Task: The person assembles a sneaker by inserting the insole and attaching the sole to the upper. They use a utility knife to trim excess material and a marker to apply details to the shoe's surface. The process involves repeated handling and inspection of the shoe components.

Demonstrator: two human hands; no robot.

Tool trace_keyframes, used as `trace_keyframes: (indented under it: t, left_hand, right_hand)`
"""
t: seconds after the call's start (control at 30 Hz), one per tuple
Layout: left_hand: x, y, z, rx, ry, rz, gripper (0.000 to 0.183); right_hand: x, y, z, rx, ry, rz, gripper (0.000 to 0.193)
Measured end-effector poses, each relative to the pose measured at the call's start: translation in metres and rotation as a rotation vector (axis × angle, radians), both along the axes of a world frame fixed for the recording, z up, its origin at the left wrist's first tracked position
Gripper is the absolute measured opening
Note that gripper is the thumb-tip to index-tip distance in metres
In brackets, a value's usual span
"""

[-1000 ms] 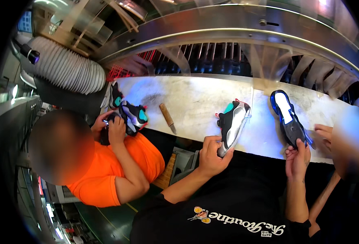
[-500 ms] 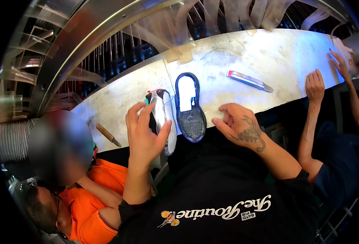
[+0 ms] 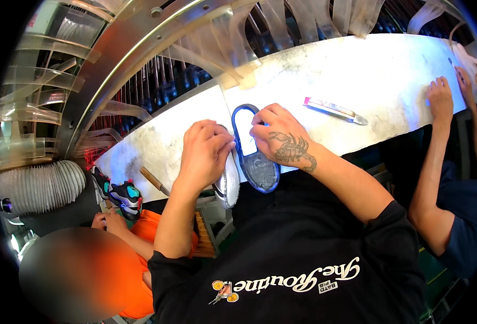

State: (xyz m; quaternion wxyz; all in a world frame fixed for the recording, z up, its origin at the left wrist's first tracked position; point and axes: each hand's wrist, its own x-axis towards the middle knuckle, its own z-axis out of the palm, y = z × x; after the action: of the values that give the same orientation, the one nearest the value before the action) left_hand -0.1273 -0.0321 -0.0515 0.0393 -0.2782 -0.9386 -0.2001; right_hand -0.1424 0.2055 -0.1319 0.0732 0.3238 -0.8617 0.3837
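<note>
My left hand (image 3: 205,154) grips a shoe upper (image 3: 228,183) with a pale silver-grey underside, held at the near edge of the white worktable (image 3: 357,81). My right hand (image 3: 279,139), tattooed on its back, holds a blue translucent outsole (image 3: 257,162) with a white inner panel, lying right beside the upper. Both hands are close together, their fingers curled over the two shoe parts. Most of the upper is hidden under my left hand.
A pink-and-grey utility knife (image 3: 334,110) lies on the table to the right. A person in orange at lower left holds a black, teal and red sneaker (image 3: 120,194); a wooden-handled tool (image 3: 154,181) lies nearby. Another person's hand (image 3: 441,97) rests on the table at right. Clear plastic strips hang behind.
My view swung back and forth between the frames. The outsole and upper, first held apart, are now side by side with both hands closed over them.
</note>
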Motion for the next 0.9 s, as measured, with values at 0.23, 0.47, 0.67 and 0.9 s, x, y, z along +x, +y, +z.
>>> trace_keyframes:
  t: [0.23,0.47,0.67,0.9]
  left_hand:
    - [0.008,0.015,0.002,-0.129,0.099,0.052,0.014]
    - [0.003,-0.003,0.010,0.069,-0.015,0.037,0.015]
    - [0.003,0.008,0.001,0.100,-0.058,0.042,0.022]
    - [0.000,0.012,-0.001,0.156,-0.058,0.013,0.021]
  right_hand:
    - [-0.003,0.006,-0.010,-0.152,0.027,0.089,0.013]
    - [0.005,-0.006,-0.009,-0.145,-0.056,-0.026,0.010]
    - [0.007,-0.022,-0.011,-0.244,-0.061,-0.095,0.010]
    - [0.006,-0.019,-0.014,-0.344,-0.106,-0.095,0.011]
